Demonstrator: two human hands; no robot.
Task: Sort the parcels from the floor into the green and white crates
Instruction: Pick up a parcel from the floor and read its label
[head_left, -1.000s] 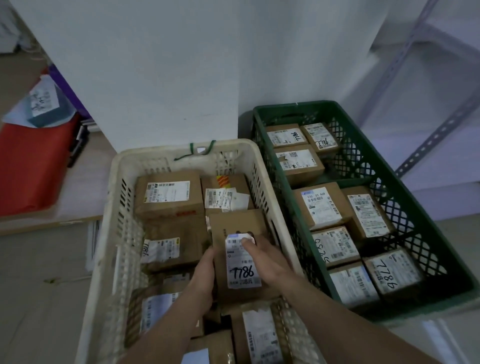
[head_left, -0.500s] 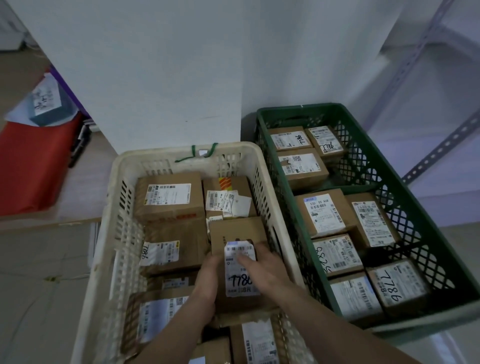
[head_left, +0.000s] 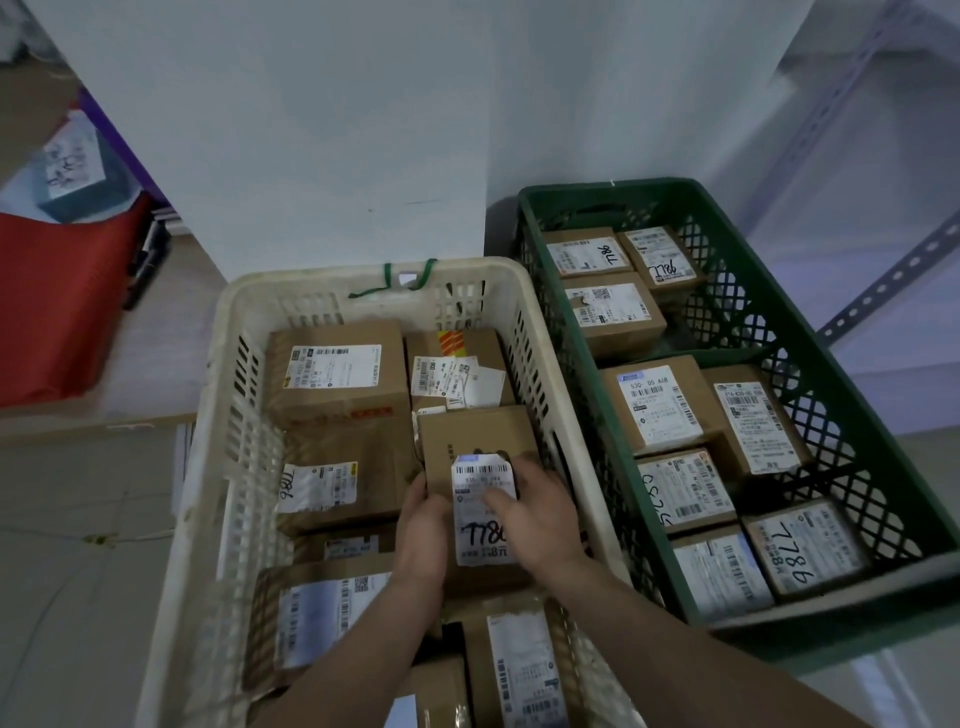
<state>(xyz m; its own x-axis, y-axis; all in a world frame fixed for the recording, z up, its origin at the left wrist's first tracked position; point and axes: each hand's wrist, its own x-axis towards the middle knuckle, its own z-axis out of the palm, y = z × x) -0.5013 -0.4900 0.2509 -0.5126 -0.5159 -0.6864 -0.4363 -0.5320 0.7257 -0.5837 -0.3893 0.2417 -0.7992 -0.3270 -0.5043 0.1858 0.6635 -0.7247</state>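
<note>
- Head view: we see the fingers of the right hand curled over the right edge of the held parcel, with the thumb lying across its label.
- The left hand grips the same carton from the other side, with its fingers wrapped round the left edge.
- Both hands therefore clasp the held parcel, a brown box. Its label bears a barcode and the handwritten digits 778, and the right hand covers whatever follows.
- The held parcel is inside the white crate, in its right half, at lower centre of the frame. We cannot tell whether it rests on the boxes beneath or hangs just above them.
- Other brown parcels fill the white crate around it. A large box lies at the far left corner, and an orange-striped box is just beyond the held parcel. More lie to the left and towards the bottom edge of the frame.
- A green tie hangs on the far rim of the white crate.
- The green crate stands just beside the white crate, on the right of the frame. It holds 8 labelled parcels, 3 at the far end and 5 nearer, among them a parcel marked 7786.
- A white wall rises behind both crates.
- A red sheet shows at the left edge of the frame and a slotted metal strut at the right edge.
</note>
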